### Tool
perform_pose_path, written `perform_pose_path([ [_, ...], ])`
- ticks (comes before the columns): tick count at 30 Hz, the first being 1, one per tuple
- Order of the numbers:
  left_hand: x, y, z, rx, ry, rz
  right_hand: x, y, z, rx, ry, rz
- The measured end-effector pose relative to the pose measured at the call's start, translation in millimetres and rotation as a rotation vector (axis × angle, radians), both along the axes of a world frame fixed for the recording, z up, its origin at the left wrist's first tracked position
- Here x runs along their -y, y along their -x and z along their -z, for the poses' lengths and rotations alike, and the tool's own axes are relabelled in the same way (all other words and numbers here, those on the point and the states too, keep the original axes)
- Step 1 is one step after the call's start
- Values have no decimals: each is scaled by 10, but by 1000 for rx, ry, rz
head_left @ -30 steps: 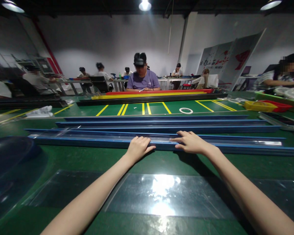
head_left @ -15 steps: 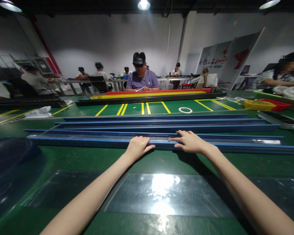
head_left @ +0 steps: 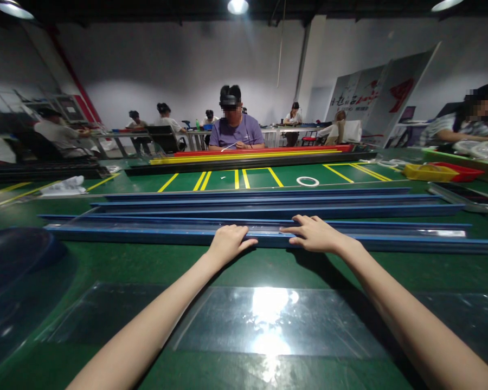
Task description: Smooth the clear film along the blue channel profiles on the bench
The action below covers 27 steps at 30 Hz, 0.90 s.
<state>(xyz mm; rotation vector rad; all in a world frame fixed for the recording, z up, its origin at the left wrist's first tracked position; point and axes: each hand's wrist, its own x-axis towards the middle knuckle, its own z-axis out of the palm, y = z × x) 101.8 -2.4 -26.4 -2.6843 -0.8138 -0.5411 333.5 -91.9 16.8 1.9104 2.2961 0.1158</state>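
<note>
A long blue channel strip (head_left: 138, 234) lies across the green table, with a clear film along its inside. My left hand (head_left: 230, 242) rests over its near edge left of the middle, fingers over the top and thumb stretched to the right along the front. To the right, my right hand (head_left: 315, 234) is on the same strip, fingers spread toward the left across the near edge. More blue strips (head_left: 268, 201) lie just behind. Nearer to me, a clear plastic sheet (head_left: 309, 325) lies flat under my forearms, with bright reflections.
A dark blue rounded object (head_left: 20, 271) stands at the left. Red, yellow and black strips (head_left: 244, 161) lie farther back, before a person in purple (head_left: 238, 130). A white ring (head_left: 308, 182), a yellow tray (head_left: 429, 173) and a phone-like device (head_left: 467, 196) are beyond the blue strips.
Both my hands stay in place on the blue strip. Across the table, the person in purple has shifted their hands slightly.
</note>
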Motion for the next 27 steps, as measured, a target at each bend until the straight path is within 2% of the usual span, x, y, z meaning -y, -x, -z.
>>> perform_pose_path([
  [15,-17,2,9,61,42,3,16,24,-29,-103,7,27],
  [23,16,-7,-9,109,72,-23,-29,111,4,-288,-226,-144],
  [27,43,-3,11,163,63,-11,-53,244,28,-403,-203,-159],
])
